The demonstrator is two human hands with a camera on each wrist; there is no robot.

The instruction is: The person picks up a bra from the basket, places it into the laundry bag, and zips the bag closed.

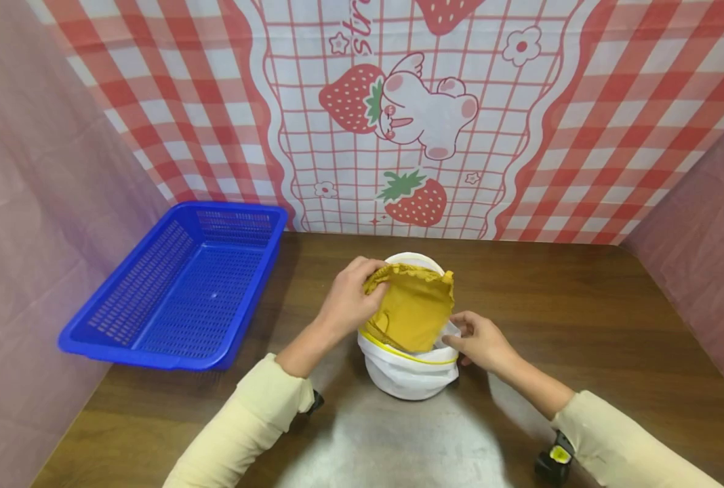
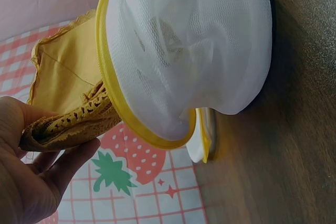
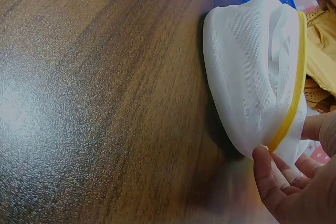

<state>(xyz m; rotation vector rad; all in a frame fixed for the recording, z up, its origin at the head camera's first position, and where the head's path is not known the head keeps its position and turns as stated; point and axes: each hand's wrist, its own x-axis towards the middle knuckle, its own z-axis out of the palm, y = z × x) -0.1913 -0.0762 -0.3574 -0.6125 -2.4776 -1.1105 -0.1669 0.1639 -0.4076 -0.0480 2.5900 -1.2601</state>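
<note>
A white mesh laundry bag [image 1: 407,381] with a yellow-edged opening stands on the table, its lid flap [image 1: 413,258] raised at the back. My left hand [image 1: 351,297] pinches the lace edge of a mustard-yellow cloth garment [image 1: 419,305], whose lower part dips into the bag's mouth. In the left wrist view the garment's scalloped lace trim [image 2: 73,121] is bunched between thumb and fingers. At the bag's right side, my right hand [image 1: 483,343] holds the mesh by the yellow trim [image 3: 294,103] between thumb and fingers. The bag's inside is mostly hidden by the garment.
On the left of the table lies a blue slotted plastic basket [image 1: 249,298]. Behind the wooden tabletop [image 1: 557,298] hangs a red-and-white checked cloth [image 1: 362,176] with strawberries. Pink curtains [image 1: 38,203] close off both sides.
</note>
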